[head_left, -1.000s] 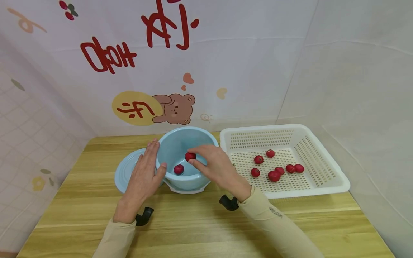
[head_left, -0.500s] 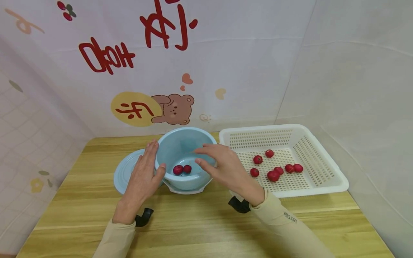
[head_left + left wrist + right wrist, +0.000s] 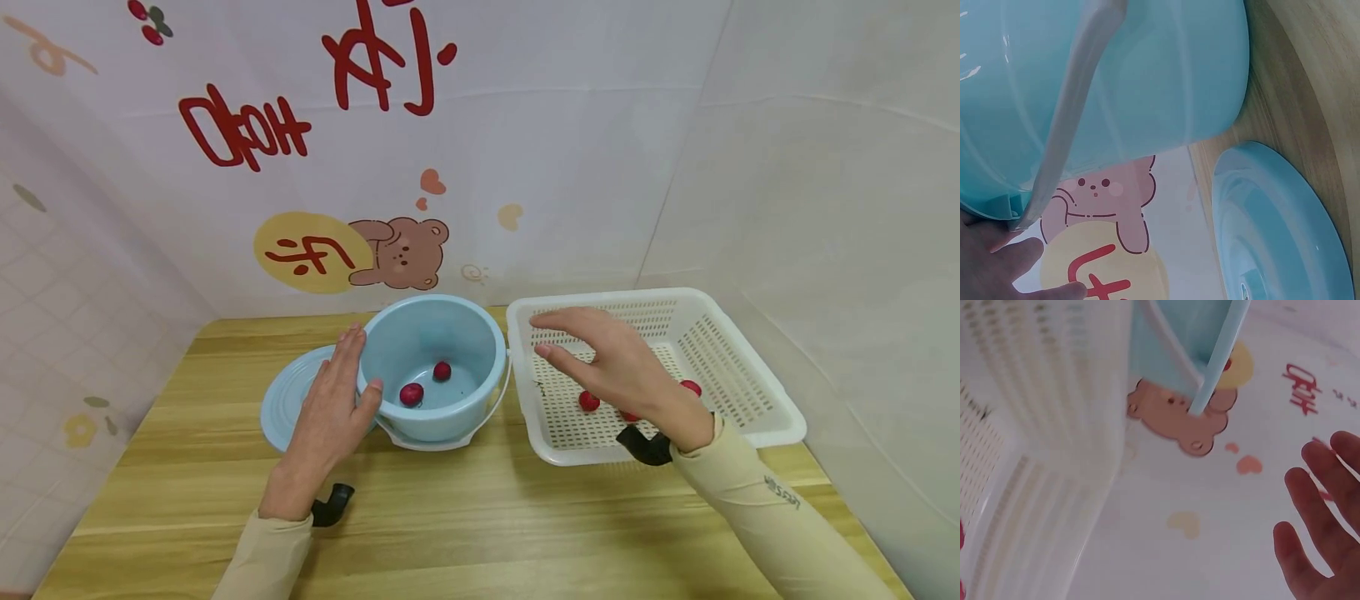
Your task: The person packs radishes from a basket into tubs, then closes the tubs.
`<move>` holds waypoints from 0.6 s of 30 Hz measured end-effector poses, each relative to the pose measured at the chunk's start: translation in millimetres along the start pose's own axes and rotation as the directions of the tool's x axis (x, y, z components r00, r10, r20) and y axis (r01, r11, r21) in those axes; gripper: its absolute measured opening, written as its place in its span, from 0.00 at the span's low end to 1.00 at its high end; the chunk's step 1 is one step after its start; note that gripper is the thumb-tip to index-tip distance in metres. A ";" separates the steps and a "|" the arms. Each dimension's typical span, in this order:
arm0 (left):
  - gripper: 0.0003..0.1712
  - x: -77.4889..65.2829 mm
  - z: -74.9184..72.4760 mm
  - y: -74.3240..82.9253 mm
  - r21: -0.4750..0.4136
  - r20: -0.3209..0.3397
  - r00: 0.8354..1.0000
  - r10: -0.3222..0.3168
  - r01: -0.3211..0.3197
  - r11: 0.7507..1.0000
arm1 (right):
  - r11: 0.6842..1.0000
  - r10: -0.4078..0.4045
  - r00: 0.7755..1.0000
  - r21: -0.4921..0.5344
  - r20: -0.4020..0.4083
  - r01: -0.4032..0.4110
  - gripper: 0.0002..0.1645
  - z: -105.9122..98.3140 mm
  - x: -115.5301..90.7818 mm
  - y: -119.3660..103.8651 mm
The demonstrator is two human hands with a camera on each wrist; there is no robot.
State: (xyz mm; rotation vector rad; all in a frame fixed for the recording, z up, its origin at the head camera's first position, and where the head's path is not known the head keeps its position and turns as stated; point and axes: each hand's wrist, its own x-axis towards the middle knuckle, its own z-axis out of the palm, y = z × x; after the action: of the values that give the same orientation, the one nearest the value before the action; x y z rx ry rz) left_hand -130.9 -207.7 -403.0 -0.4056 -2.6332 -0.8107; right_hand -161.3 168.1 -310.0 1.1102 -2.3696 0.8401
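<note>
I have the left hand [image 3: 327, 408] resting straight-fingered against the blue bucket [image 3: 431, 427] and the right hand [image 3: 618, 360] hanging, fingers relaxed, above the white basket [image 3: 581, 457], red fruits [image 3: 589, 402] beneath it.

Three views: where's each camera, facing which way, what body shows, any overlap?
Head: head-worn, facing forward and down at bucket and basket; left hand, right hand, sleeves show.
Left wrist: worn there, facing bucket and lid; part of left hand shows.
Right wrist: worn there, facing basket and backdrop; part of right hand shows.
Wrist views share bucket, printed bear.
</note>
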 end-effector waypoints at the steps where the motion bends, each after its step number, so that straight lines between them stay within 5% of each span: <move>1: 0.41 0.0 -0.3 0.0 -0.001 -0.001 1.000 0.002 -0.002 1.000 | 1.000 0.003 1.000 -0.006 0.007 -0.003 0.24 -3.3 -0.9 4.9; 11: 0.41 -0.8 -1.4 -1.0 -0.001 -0.011 1.000 0.014 -0.014 1.000 | 0.995 0.077 0.991 -0.073 0.109 -0.069 0.22 -30.9 -11.1 50.5; 18: 0.41 -0.6 -1.3 -1.0 -0.002 -0.004 1.000 0.014 -0.014 1.000 | 0.973 0.214 0.957 -0.124 0.197 -0.192 0.23 -41.2 -20.2 78.6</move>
State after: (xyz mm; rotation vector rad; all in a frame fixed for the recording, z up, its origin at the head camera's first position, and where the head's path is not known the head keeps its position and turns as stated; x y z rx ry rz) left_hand -130.4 -209.4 -402.7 -0.4215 -2.6228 -0.8096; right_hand -207.1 246.3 -318.6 0.9664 -2.7054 0.6842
